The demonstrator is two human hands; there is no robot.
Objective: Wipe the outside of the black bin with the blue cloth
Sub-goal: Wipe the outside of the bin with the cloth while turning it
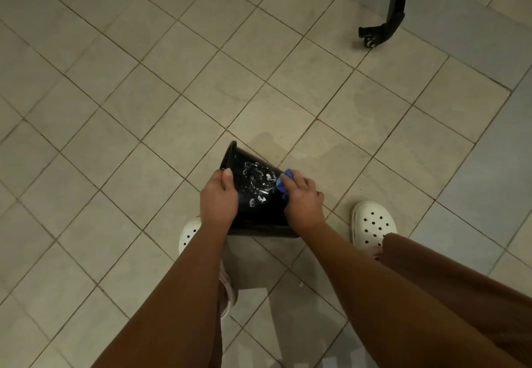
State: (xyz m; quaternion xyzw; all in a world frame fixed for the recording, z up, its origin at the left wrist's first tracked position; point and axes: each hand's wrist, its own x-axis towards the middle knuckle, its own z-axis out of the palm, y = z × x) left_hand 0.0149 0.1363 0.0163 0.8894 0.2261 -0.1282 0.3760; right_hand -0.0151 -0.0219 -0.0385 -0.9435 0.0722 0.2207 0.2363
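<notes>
Floor point(115, 114) of pale square tiles with dark grout lines fills the view. A white perforated clog point(187, 233) shows at lower left of centre, partly hidden behind the left forearm.

Left hand point(218, 202): clamped on the left side of the black bin point(256, 194), thumb laid along the upper wall near the lipped end, the other fingers wrapped out of sight round the far side.

The black bin is tilted, held between the two hands just ahead of the feet, its lipped end pointing away and to the left. White flecks and smears mark the glossy upper wall. Whether its lower end touches the floor cannot be told.

Blue cloth point(283, 183): bunched against the right wall of the bin, only a small part showing past the fingers.

Right hand point(304, 205): fingers curled round the blue cloth, pressing it to the bin.

A faint wet patch point(290, 144) lies on the tiles just beyond the bin. A second white clog point(373, 223) stands to the right, well apart from the bin. A black metal leg point(395, 7) with a curved foot stands at far upper right.
</notes>
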